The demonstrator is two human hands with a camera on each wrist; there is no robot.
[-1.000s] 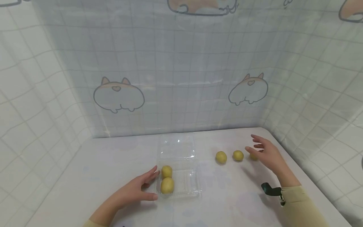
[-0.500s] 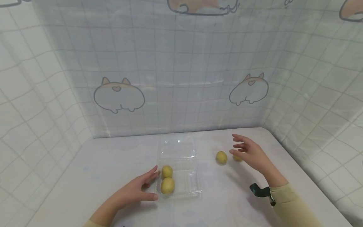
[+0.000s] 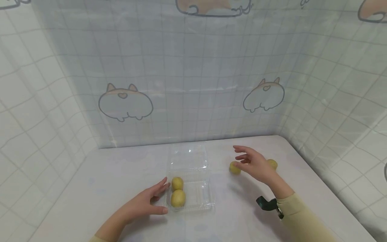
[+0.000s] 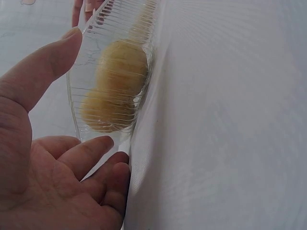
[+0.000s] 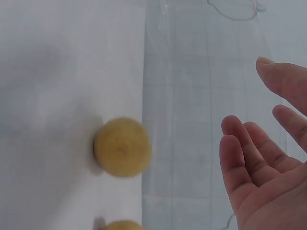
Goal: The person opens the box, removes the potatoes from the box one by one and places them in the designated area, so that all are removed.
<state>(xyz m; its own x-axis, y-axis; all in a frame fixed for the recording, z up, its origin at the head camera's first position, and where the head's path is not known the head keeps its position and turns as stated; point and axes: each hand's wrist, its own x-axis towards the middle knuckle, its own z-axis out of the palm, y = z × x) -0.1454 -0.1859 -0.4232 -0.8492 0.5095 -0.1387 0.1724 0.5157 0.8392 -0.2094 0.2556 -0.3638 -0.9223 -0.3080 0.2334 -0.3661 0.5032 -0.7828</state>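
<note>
A clear plastic clamshell box (image 3: 199, 195) lies with its lid (image 3: 188, 156) folded back. Two yellow, round, fruit-like pieces, the nearer one (image 3: 178, 198) and the farther one (image 3: 177, 184), sit along its left side. My left hand (image 3: 140, 205) is at that side, thumb and fingers spread, fingertips right at the box wall (image 4: 76, 103). My right hand (image 3: 255, 168), fingers apart and holding nothing, is above the loose yellow pieces. Its thumb overlaps the left one (image 3: 234, 168) in the head view. The right one (image 3: 272, 164) shows behind the hand; the middle one is hidden.
A white cloth (image 3: 121, 168) covers the table. Grid-patterned curtains with cartoon animals (image 3: 125, 104) stand at the back and both sides. A dark green curved piece (image 3: 266, 203) is fixed at my right sleeve (image 3: 297, 211).
My right hand has moved left along the row, from over the right loose piece to the left one, uncovering the right one. The left hand and box have stayed put.
</note>
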